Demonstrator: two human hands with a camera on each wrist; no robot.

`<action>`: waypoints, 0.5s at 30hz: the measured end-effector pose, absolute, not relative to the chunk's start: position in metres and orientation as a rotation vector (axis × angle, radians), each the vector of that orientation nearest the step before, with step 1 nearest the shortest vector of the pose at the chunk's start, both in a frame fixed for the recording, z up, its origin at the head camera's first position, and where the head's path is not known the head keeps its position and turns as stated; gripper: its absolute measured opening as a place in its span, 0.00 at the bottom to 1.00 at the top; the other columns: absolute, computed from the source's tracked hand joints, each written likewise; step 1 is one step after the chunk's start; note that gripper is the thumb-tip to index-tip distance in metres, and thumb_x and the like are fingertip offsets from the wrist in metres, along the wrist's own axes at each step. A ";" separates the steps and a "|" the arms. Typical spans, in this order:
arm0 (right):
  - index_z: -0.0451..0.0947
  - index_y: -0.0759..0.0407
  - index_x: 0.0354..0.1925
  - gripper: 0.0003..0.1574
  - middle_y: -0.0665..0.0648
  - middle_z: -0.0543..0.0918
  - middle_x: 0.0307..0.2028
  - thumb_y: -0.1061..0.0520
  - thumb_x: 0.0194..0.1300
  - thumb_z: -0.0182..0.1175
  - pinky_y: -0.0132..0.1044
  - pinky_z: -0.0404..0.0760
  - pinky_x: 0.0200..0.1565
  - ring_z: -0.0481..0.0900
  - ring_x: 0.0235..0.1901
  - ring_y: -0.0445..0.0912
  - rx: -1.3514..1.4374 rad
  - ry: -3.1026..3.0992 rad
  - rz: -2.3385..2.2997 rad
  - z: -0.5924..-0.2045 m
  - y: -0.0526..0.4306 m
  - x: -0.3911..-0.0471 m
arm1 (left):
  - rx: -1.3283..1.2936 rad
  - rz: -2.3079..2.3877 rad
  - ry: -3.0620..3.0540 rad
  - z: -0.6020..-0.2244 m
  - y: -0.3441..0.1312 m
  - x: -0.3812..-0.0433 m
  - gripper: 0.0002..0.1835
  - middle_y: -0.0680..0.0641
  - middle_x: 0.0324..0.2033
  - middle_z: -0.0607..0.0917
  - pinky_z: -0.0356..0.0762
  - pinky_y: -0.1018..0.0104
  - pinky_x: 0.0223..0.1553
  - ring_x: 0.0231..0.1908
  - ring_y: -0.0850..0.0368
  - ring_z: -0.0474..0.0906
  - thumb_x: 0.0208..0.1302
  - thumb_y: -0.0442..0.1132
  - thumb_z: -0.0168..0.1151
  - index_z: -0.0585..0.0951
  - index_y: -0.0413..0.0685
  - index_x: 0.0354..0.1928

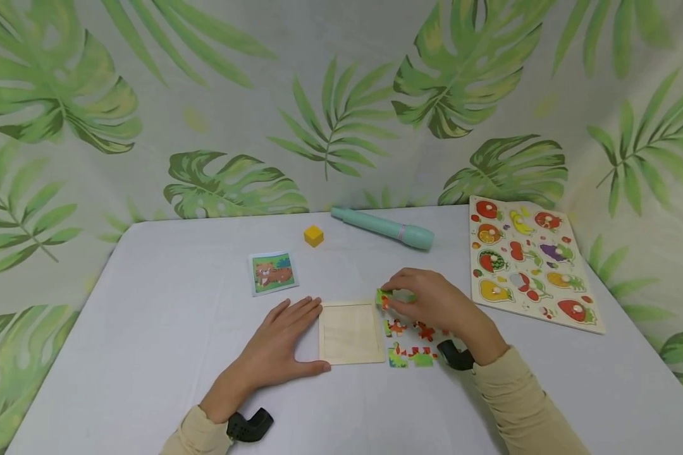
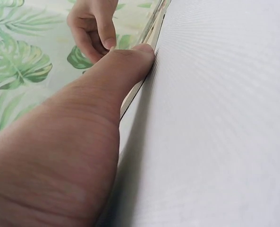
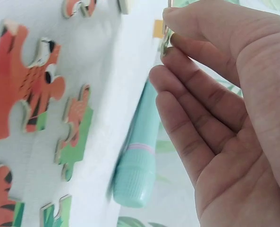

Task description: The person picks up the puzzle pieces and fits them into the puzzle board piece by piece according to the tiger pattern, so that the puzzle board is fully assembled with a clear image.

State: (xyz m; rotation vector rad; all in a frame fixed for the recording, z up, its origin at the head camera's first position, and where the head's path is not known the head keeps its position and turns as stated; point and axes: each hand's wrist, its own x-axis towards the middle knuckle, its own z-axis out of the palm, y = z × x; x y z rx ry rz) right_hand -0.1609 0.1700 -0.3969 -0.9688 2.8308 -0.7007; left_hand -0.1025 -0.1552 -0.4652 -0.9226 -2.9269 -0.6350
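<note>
A shallow square wooden puzzle tray (image 1: 351, 333) lies bare in the middle of the table. My left hand (image 1: 277, 349) rests along its left side, fingers straight, with the thumb at the lower left corner. Over the tray's upper right corner, my right hand (image 1: 434, 304) pinches a green and orange puzzle piece (image 1: 382, 299) between thumb and fingertips. The right wrist view shows that piece (image 3: 165, 43) edge-on. Several loose jigsaw pieces (image 1: 424, 359), orange and green, lie just right of the tray, partly under the right hand; one orange piece (image 3: 7, 90) has black stripes.
A picture card (image 1: 274, 273) with a brown animal lies behind the left hand. Farther back are a yellow cube (image 1: 313, 236) and a teal flashlight-shaped tube (image 1: 382, 228). A fruit peg board (image 1: 532, 265) lies at the right. Leaf-print cloth hangs behind the table.
</note>
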 end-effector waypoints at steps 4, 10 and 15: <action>0.88 0.54 0.52 0.15 0.50 0.87 0.48 0.55 0.66 0.71 0.44 0.85 0.52 0.85 0.49 0.47 -1.001 2.832 -0.689 -0.394 0.167 -0.163 | -0.920 -0.633 -2.932 -0.465 -0.155 -0.102 0.56 0.50 0.78 0.64 0.49 0.46 0.80 0.79 0.53 0.57 0.55 0.73 0.68 0.66 0.45 0.78; 0.88 0.54 0.51 0.15 0.51 0.88 0.48 0.55 0.66 0.71 0.44 0.86 0.51 0.85 0.48 0.48 -1.008 2.823 -0.661 -0.390 0.161 -0.164 | -0.923 -0.632 -2.921 -0.465 -0.155 -0.102 0.56 0.50 0.78 0.64 0.50 0.46 0.80 0.78 0.52 0.58 0.55 0.73 0.68 0.66 0.45 0.77; 0.88 0.54 0.52 0.16 0.50 0.87 0.49 0.55 0.67 0.70 0.43 0.85 0.51 0.85 0.49 0.48 -1.007 2.797 -0.672 -0.387 0.155 -0.164 | -0.924 -0.648 -2.925 -0.465 -0.155 -0.102 0.56 0.50 0.78 0.64 0.49 0.46 0.80 0.79 0.52 0.57 0.56 0.73 0.67 0.66 0.45 0.78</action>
